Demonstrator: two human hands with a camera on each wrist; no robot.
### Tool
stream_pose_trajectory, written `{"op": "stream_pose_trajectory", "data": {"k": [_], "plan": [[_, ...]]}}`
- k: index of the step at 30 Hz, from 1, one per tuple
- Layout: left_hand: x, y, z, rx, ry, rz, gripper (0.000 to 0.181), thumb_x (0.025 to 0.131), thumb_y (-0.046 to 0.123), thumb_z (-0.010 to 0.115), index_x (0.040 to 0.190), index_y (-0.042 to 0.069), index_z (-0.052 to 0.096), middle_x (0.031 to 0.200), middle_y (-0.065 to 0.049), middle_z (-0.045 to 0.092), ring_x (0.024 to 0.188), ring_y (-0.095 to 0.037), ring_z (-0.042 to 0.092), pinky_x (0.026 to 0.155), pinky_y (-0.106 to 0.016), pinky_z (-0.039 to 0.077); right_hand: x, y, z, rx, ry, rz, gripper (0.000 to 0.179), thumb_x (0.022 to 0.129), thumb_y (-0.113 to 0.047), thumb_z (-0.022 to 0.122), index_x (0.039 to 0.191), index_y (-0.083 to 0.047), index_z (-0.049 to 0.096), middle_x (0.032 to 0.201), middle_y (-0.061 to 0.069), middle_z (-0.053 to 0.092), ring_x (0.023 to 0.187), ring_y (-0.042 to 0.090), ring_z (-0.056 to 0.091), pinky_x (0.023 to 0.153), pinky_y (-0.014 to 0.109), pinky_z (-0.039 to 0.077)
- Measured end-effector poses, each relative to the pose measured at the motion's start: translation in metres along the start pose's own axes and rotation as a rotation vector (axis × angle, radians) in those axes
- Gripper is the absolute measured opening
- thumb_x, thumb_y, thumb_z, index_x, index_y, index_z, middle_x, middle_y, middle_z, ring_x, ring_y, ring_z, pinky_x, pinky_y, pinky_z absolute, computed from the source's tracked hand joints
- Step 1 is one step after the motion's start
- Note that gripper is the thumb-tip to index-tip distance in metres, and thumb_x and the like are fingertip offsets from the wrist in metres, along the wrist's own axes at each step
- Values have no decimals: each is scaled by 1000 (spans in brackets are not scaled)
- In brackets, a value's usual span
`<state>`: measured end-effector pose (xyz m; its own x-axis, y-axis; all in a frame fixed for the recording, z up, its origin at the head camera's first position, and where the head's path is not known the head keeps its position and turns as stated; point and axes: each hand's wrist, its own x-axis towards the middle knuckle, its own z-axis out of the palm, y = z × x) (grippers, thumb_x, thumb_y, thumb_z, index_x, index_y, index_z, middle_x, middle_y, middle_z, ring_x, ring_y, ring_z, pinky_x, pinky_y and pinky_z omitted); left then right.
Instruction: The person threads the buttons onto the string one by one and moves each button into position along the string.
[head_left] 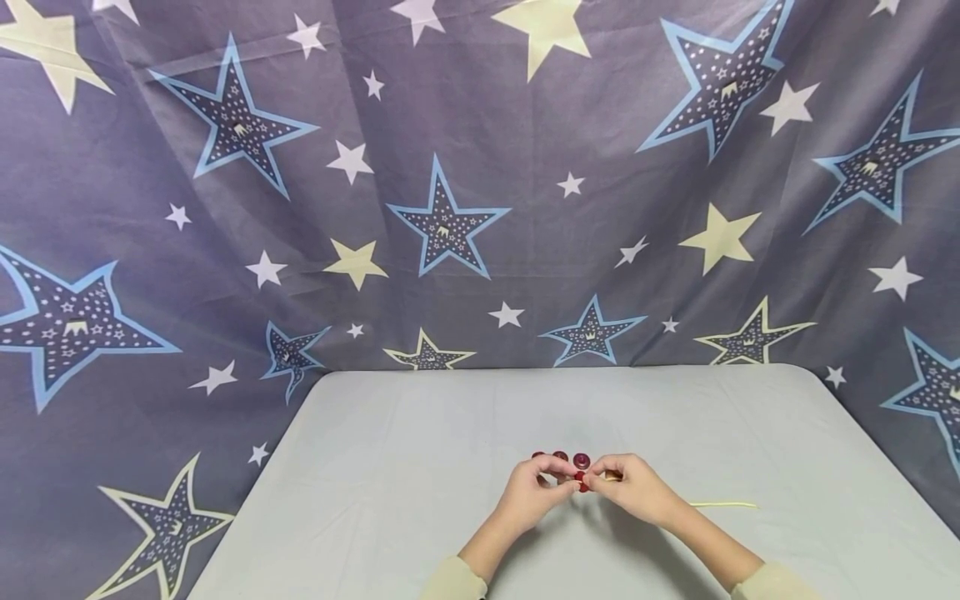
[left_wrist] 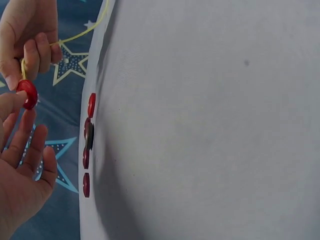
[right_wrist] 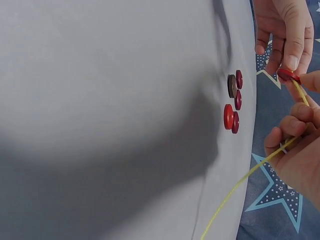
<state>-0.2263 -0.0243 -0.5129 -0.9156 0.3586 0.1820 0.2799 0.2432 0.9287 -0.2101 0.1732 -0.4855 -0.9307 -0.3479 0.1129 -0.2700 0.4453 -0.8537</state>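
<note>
A red button [head_left: 582, 483] is held up between the two hands. My left hand [head_left: 528, 497] pinches it between thumb and fingers, the other fingers spread loosely in the left wrist view. My right hand [head_left: 636, 490] has its fingertips at the same button and grips a yellow string [right_wrist: 235, 187], whose near end meets the button's face. Whether the string passes through a hole cannot be told. From the right hand's curled fingers the string trails away. Beyond the hands, on the table, lie several maroon buttons [right_wrist: 235, 122], a bright red button [right_wrist: 228, 116] and a brown button [right_wrist: 232, 86].
A pale cloth covers the table [head_left: 420, 442], and its far edge meets a dark curtain [head_left: 480, 308] printed with stars. The loose part of the string lies on the table to the right of the right hand.
</note>
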Motion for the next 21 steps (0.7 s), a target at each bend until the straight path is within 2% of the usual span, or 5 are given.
{"op": "stream_pose_trajectory", "data": {"k": [2,9,14,21], "plan": [[0,0,1,7,5,-10,12,80,20,73,89,12,71,87,-5,71,85,-23,63,65,-16,44,0,2,1,-21,2,9,14,89,-17,61,85,-7,70,77,2,65,60,-2,43,55,17,38],[-1,0,3,30,26,4,11,81,20,72,85,11,70,83,-4,71,74,5,54,66,-17,45,1,1,1,-38,2,6,15,89,-14,60,85,-4,70,73,7,63,58,-2,40,53,18,36],[-2,0,4,15,27,-11,10,81,19,71,86,10,70,84,-6,71,73,5,54,66,-17,45,0,-1,0,-26,-8,8,13,86,-21,64,85,-10,70,67,-1,56,56,-2,39,51,17,35],[-3,2,3,-8,30,-8,10,81,19,71,86,9,70,83,-6,70,72,3,55,63,-17,46,-1,2,2,-14,-31,-10,13,80,-24,72,86,-12,69,60,-9,44,51,-3,35,45,16,31]]}}
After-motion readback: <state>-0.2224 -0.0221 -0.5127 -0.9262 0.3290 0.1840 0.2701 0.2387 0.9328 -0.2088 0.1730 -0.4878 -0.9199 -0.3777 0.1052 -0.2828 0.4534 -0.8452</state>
